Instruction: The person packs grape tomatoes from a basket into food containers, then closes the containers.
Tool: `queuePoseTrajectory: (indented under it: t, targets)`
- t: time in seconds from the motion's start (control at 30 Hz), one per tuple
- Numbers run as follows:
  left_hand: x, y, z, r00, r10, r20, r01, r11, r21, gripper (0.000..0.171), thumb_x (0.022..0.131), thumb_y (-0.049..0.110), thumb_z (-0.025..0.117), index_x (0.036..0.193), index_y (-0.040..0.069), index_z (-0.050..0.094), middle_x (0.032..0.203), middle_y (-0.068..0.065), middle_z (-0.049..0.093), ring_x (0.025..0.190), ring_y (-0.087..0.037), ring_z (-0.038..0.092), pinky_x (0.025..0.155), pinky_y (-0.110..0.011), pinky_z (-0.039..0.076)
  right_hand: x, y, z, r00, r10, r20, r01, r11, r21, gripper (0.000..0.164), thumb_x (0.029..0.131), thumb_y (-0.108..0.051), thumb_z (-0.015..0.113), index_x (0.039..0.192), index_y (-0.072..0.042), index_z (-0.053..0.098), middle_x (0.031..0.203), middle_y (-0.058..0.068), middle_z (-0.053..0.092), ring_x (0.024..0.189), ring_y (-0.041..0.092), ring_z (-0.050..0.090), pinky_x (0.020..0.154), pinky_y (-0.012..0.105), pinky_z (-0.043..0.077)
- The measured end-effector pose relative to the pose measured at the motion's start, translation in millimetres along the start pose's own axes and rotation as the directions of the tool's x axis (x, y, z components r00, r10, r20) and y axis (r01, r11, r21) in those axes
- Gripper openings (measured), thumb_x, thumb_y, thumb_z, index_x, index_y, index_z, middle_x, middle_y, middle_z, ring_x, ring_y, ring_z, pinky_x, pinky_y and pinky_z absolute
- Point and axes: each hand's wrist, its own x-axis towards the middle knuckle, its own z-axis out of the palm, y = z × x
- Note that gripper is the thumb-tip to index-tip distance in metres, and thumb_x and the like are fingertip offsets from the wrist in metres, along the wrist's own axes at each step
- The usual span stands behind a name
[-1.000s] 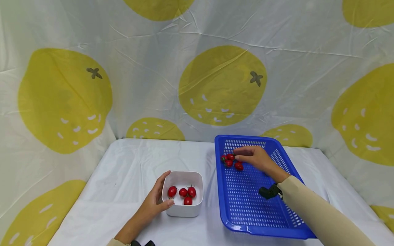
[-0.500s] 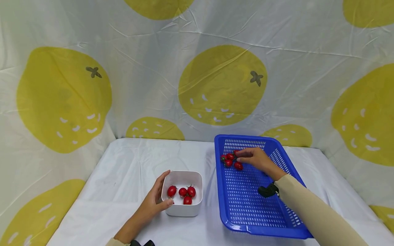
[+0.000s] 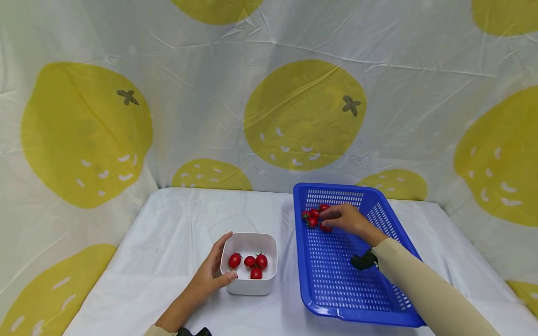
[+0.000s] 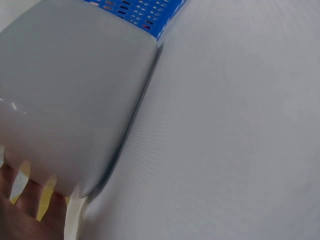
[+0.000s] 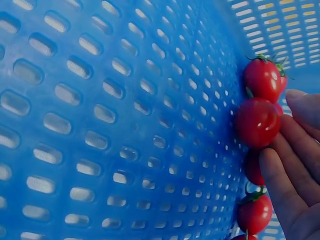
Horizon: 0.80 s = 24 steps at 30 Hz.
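Observation:
My left hand holds a white square box by its left side, thumb at the near rim and fingers along the outer wall; the left wrist view shows its fingertips against that wall. Several cherry tomatoes with green stems lie in the box. Over the far left of a blue perforated basket, my right hand reaches down among another group of cherry tomatoes. Its fingers are loosely bent, right beside the nearest cherry tomato, which they partly cover. A round tomato sits at the fingertips in the right wrist view.
A white cloth covers the table under both containers. Behind and at the sides hangs a pale curtain with yellow fruit prints. The basket's raised rim stands between the tomato group and the white box.
My right hand has shifted slightly nearer within the basket, from the far tomatoes towards the nearest one, uncovering a tomato at the back. The left hand and the box stay put.

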Motion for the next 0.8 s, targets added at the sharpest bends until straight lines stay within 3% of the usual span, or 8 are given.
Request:
queuePoseTrajectory:
  t: [0.07, 0.3, 0.8]
  targets:
    - [0.1, 0.2, 0.4, 1.0, -0.005, -0.002, 0.005, 1.0, 0.001, 0.08, 0.087, 0.011, 0.062, 0.153, 0.025, 0.02, 0.155, -0.002, 0.025, 0.144, -0.031, 0.021, 0.111, -0.041, 0.027, 0.2, 0.4, 0.3, 1.0, -0.004, 0.009, 0.004, 1.0, -0.012, 0.028, 0.085, -0.014, 0.074, 0.109, -0.001, 0.072, 0.105, 0.013, 0.071, 0.098, 0.027, 0.066, 0.084, 0.043, 0.053]
    - [-0.6, -1.4, 0.1, 1.0, 0.002, 0.002, -0.002, 1.0, -0.009, 0.08, 0.088, 0.01, 0.061, 0.154, 0.022, 0.018, 0.154, -0.001, 0.025, 0.143, -0.028, 0.022, 0.108, -0.021, 0.028, 1.7, 4.2, 3.3, 0.999, -0.018, 0.029, 0.02, 0.996, -0.082, 0.026, 0.083, -0.013, 0.075, 0.107, -0.003, 0.073, 0.104, 0.012, 0.071, 0.099, 0.028, 0.066, 0.085, 0.044, 0.052]
    - [-0.6, -4.3, -0.6, 1.0, 0.012, 0.014, -0.012, 1.0, -0.014, 0.08, 0.088, 0.01, 0.062, 0.153, 0.028, 0.02, 0.154, -0.002, 0.026, 0.142, -0.031, 0.023, 0.108, -0.022, 0.029, -0.1, 4.8, 4.3, 0.997, -0.052, 0.065, 0.06, 0.989, -0.137, 0.027, 0.081, -0.013, 0.077, 0.106, -0.003, 0.074, 0.103, 0.011, 0.071, 0.095, 0.027, 0.066, 0.085, 0.046, 0.052]
